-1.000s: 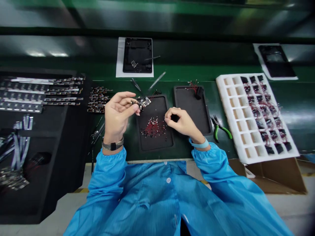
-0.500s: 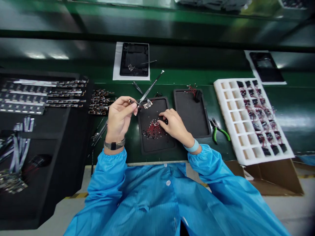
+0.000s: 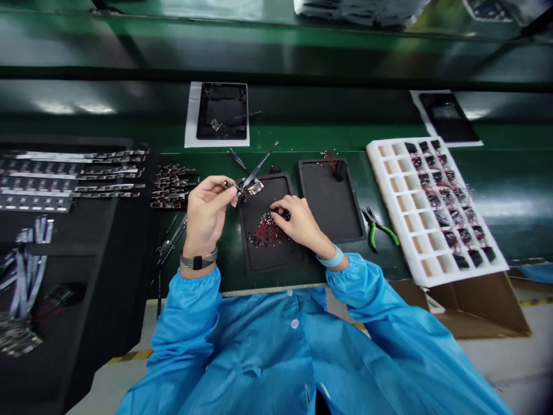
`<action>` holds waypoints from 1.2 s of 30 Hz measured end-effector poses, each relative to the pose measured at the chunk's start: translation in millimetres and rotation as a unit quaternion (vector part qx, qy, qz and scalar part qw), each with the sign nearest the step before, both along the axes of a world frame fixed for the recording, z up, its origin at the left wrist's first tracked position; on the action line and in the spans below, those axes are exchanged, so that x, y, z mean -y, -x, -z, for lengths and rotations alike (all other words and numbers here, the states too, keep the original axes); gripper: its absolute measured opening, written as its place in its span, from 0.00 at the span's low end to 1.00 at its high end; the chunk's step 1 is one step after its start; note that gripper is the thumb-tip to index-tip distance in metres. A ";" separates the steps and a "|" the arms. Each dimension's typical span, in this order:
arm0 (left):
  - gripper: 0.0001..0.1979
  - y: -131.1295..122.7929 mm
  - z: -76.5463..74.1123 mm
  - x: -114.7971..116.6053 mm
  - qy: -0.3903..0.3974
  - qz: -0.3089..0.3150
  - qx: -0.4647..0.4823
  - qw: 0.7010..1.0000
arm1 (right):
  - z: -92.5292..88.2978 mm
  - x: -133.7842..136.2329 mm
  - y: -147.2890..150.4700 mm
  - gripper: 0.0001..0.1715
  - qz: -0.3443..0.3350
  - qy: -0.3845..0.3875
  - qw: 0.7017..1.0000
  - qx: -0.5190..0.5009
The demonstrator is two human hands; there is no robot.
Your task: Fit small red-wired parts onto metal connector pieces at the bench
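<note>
Pinched between the thumb and fingers of my left hand point(image 3: 208, 213) is a small circuit board with a ribbon cable point(image 3: 259, 169); the cable points up and away to the right. The board's lighter, chip-covered end point(image 3: 255, 187) shows just right of my fingertips. My right hand point(image 3: 301, 225) hovers over a heap of short red and black wires point(image 3: 266, 231), its thumb and forefinger slightly apart at the heap's upper right edge. No wire is plainly visible between them. Under the heap lies a dark shallow tray point(image 3: 272, 262).
A second dark tray point(image 3: 330, 202) holds a black part with red wires point(image 3: 340, 169). Green-handled pliers point(image 3: 380, 229) lie beside a white foam tray point(image 3: 395, 193) of wired black parts. Stacked boards point(image 3: 170, 187) sit left. Tablet housings point(image 3: 222, 112) lie at the back.
The whole view has shifted slightly, with the bench things now a little further left. Both hands keep nearly the same pose, and the ribbon cable has tilted a little lower.
</note>
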State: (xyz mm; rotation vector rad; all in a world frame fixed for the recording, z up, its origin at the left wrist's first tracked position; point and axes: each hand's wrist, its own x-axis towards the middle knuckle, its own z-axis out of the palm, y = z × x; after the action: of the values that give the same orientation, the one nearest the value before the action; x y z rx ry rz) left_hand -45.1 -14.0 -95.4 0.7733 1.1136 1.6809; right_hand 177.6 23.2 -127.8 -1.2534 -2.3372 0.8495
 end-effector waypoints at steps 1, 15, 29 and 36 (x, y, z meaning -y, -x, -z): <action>0.12 -0.7 -0.6 -0.1 0.000 0.000 0.000 1.000 | 0.1 0.3 0.2 0.06 -0.004 0.001 1.000 0.003; 0.12 -1.0 3.5 -0.1 -0.006 0.010 -0.020 1.000 | -5.7 -4.5 -8.5 0.02 -0.016 0.091 0.986 -0.141; 0.09 -0.3 2.2 5.5 -0.032 0.044 -0.073 0.996 | -27.4 -2.7 -24.4 0.11 -0.012 0.167 0.947 -0.274; 0.13 -3.3 5.9 9.1 0.035 0.078 -0.163 0.983 | -32.8 -4.0 -31.9 0.14 -0.012 0.211 0.938 -0.275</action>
State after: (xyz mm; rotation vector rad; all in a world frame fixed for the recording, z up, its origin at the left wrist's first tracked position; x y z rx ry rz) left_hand -41.8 -23.1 -101.3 1.0901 1.2915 1.4070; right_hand 209.5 27.2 -95.1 -0.9579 -1.7760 1.5416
